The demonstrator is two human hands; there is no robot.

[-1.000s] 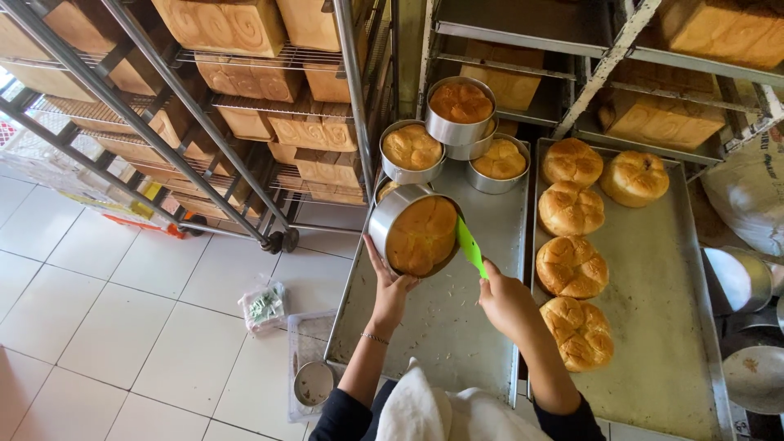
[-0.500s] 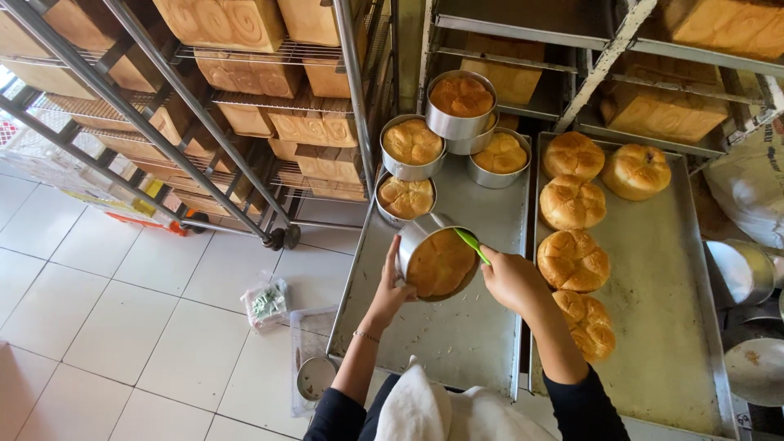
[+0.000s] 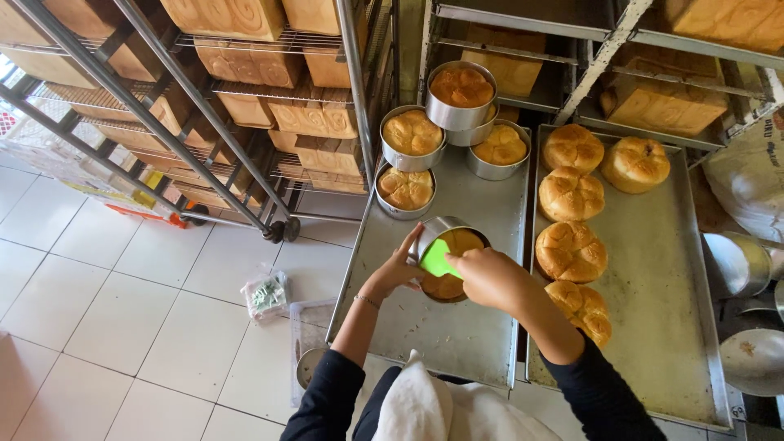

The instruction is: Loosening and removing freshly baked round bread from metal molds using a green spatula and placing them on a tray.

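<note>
Nearest: white apron (image 3: pixel 425 408) and dark sleeves at the bottom edge. Left hand (image 3: pixel 398 268) wrapped round the near-left wall of a round metal baking tin (image 3: pixel 449 260), gripping it; right hand (image 3: pixel 487 276) closed on a green plastic scraper (image 3: pixel 437 259) held over the golden bun inside. Tin now lower and closer to the left steel tray (image 3: pixel 425 335) than half a second ago, less tilted, the scraper swung from its right rim to its left side.

Right of the hands: a second steel tray (image 3: pixel 661 310) carrying five unmoulded buns (image 3: pixel 570 250) in a rough column, the nearest partly hidden by the right forearm.

Farther along the left tray: four more filled tins (image 3: pixel 406 189), one stacked upon others, unchanged. Beyond: wire racks (image 3: pixel 269 90) loaded with square loaves. Left: white tiled floor (image 3: pixel 122 310) with a small plastic bag (image 3: pixel 265 294).
</note>
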